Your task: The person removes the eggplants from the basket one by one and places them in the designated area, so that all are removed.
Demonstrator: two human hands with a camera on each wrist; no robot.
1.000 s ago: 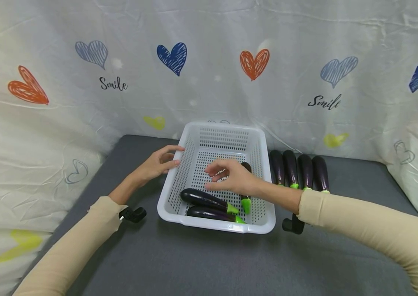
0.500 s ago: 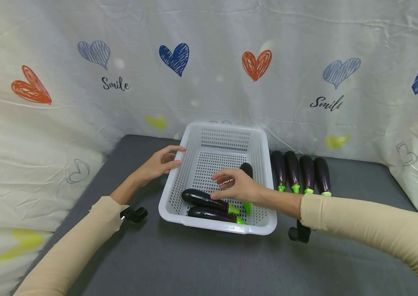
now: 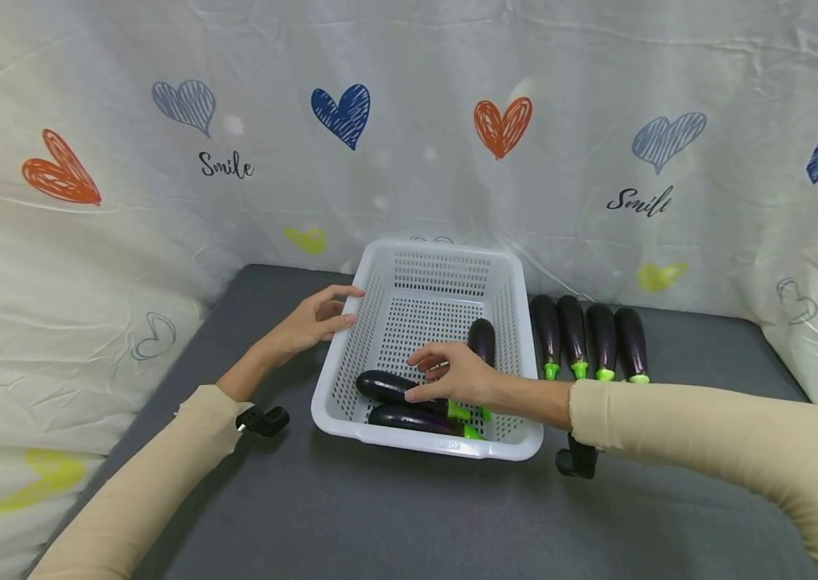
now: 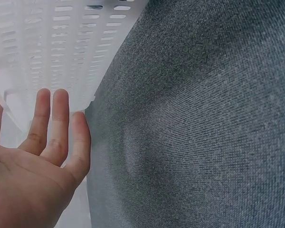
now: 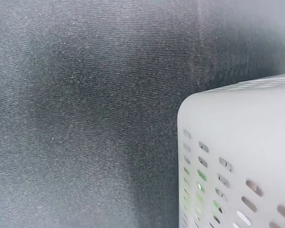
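In the head view a white slotted plastic basket (image 3: 425, 442) holds three dark purple eggplants with green stems. One eggplant (image 3: 380, 385) lies above a second eggplant (image 3: 409, 420) near the front wall; the third eggplant (image 3: 481, 338) lies lengthwise by the right wall. My left hand (image 3: 305, 322) touches the basket's left rim with thumb and forefinger tips; in the left wrist view its other fingers (image 4: 61, 118) stretch along the outer wall. Inside the basket, my right hand (image 3: 461, 374) hovers over the upper front eggplant, thumb and fingers apart. Whether its thumb touches that eggplant, I cannot tell.
Several more eggplants (image 3: 601, 338) lie side by side just right of the basket, stems toward me. Everything stands on a dark grey cloth-covered table (image 3: 380, 515). A pale curtain (image 3: 409, 185) with printed hearts closes off the back and left side.
My right hand has moved down and slightly right inside the basket, toward the front eggplants, and the eggplant by the right wall shows more. My left hand stays at the rim.
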